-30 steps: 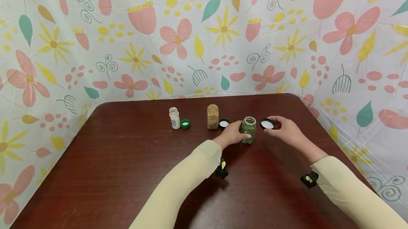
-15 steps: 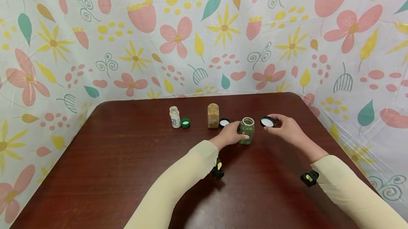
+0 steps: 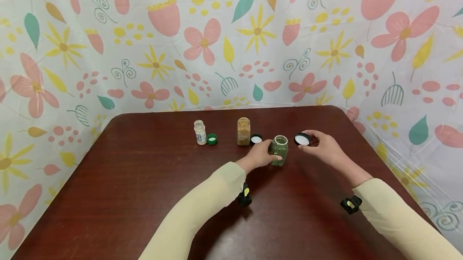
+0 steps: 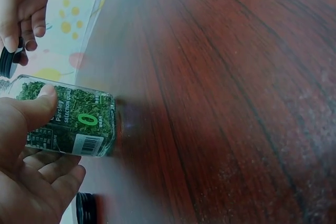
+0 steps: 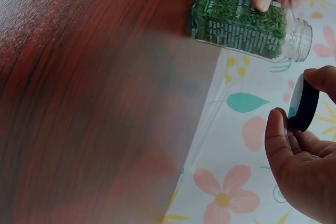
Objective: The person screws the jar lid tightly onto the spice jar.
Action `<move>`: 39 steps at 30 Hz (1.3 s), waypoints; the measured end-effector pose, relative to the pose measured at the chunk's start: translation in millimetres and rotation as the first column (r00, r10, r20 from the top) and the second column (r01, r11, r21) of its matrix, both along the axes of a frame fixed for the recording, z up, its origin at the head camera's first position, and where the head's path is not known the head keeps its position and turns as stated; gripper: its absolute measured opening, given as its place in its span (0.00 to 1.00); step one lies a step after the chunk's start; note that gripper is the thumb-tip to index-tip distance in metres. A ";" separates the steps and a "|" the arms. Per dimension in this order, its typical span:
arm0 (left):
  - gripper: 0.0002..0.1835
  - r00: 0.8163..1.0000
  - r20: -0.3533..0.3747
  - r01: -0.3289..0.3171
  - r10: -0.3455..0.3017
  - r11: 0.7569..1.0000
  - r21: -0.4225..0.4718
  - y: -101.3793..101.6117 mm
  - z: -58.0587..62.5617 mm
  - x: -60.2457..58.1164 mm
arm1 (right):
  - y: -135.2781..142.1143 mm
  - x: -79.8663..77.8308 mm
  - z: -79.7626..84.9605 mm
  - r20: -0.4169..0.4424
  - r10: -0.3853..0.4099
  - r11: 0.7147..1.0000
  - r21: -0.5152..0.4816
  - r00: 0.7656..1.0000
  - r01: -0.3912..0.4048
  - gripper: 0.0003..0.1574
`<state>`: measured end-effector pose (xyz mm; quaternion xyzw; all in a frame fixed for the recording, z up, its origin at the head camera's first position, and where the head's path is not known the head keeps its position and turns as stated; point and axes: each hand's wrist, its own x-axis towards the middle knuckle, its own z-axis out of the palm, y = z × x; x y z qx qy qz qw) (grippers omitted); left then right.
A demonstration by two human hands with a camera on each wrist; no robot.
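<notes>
My left hand [image 3: 261, 153] grips a glass parsley jar [image 4: 79, 113], its thumb across the label and its fingers behind. The jar [image 3: 279, 151] is uncapped, full of dried green flakes, and leans slightly at the right of the table. To its right my right hand [image 3: 323, 145] pinches a black lid [image 3: 302, 139] with a white lining by its edge. In the right wrist view the lid [image 5: 304, 103] is apart from the jar's bare threaded mouth [image 5: 302, 40], its white side facing the jar.
An uncapped jar of orange-brown powder [image 3: 244, 132] stands farther back, with a black lid [image 3: 256, 139] lying lining-up beside it. Left of that are a small white-labelled bottle [image 3: 200, 133], uncapped, and a green cap [image 3: 212, 139]. A flowered cloth [image 3: 231, 51] hangs behind the table [image 3: 144, 179].
My left hand and the parsley jar have shifted slightly left and toward me. The right hand keeps its hold on the lid, nearly still.
</notes>
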<state>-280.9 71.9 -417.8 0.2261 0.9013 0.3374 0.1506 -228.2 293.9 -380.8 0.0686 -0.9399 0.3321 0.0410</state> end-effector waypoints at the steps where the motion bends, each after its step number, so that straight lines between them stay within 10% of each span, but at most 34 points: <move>1: 0.36 1.000 -0.003 -0.001 0.001 1.000 -0.003 -0.6 -0.3 0.5 | -1.0 0.2 0.2 0.000 0.003 1.000 -0.003 1.000 -0.003 0.32; 39: 0.35 1.000 -0.019 0.017 -0.016 1.000 0.026 -27.7 -5.9 6.3 | -22.3 0.6 -0.1 0.011 0.057 0.998 -0.022 0.998 -0.056 0.32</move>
